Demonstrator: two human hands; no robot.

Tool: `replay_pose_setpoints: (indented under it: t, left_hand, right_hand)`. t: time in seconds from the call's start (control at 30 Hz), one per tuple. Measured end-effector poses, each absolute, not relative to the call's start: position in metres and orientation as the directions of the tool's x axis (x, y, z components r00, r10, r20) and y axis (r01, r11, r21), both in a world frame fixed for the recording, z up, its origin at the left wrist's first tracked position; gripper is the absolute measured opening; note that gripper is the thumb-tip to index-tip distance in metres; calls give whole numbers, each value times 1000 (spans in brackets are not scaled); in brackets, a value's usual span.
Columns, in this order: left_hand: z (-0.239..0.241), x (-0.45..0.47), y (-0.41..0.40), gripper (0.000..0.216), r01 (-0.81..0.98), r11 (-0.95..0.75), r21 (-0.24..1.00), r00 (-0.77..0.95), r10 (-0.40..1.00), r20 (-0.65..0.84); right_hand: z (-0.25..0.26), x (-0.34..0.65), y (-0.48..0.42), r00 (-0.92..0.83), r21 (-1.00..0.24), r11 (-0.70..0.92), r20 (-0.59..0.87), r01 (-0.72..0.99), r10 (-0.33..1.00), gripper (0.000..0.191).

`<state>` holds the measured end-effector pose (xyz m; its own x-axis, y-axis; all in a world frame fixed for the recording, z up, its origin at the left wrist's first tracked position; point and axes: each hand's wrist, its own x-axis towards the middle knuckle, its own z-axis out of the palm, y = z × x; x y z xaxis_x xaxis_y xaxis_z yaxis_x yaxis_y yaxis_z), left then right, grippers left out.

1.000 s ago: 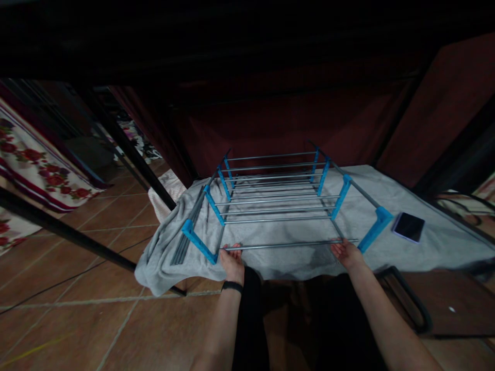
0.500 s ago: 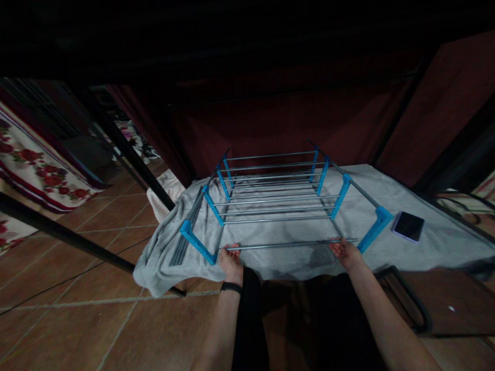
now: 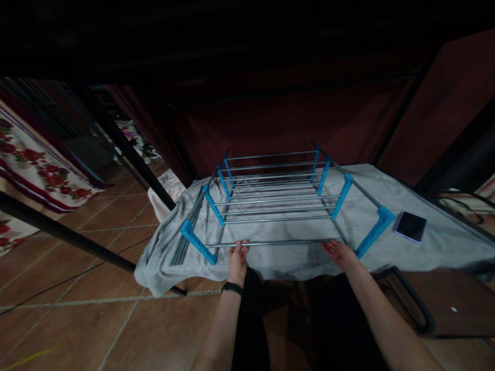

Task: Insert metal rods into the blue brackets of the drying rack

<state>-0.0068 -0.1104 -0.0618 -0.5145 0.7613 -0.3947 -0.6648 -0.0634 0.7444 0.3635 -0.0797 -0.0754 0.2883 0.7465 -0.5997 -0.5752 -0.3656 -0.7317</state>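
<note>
A rack of grey metal rods and blue plastic brackets (image 3: 278, 198) lies on a grey cloth (image 3: 386, 196). Both hands hold one loose metal rod (image 3: 274, 241) across the rack's near end. My left hand (image 3: 236, 260), with a dark band at the wrist, pinches the rod toward its left part. My right hand (image 3: 338, 253) grips it close to the right end. The rod's left tip reaches the nearest left blue bracket (image 3: 197, 242). The nearest right blue bracket (image 3: 374, 231) stands just right of my right hand.
A dark phone (image 3: 410, 226) lies on the cloth at the right. Spare grey rods (image 3: 189, 226) rest along the rack's left side. Black metal bars (image 3: 69, 234) slant over the tiled floor at left. A floral fabric (image 3: 42, 170) lies far left.
The rod has shifted to the left and slightly away from me, toward the left bracket. Both hands moved left with it, the left hand now further along the rod.
</note>
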Motion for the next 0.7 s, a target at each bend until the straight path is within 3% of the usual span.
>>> replay_pose_setpoints:
  t: [0.27,0.43,0.7]
  left_hand:
    - [-62,-8,-110,14,-665,-77,743,-521,761,-387]
    - [-61,-5,-111,9,-658,-39,752,-479,792,-379]
    - [-63,-4,-111,14,-643,-3,766,-446,814,-372]
  right_hand:
    - [-84,374,-82,374,-816,-280,-500,-507,781,12]
    - [-90,370,-83,294,-841,-294,-453,-454,842,9]
    - [-82,356,-88,101,-870,-349,-405,-347,909,20]
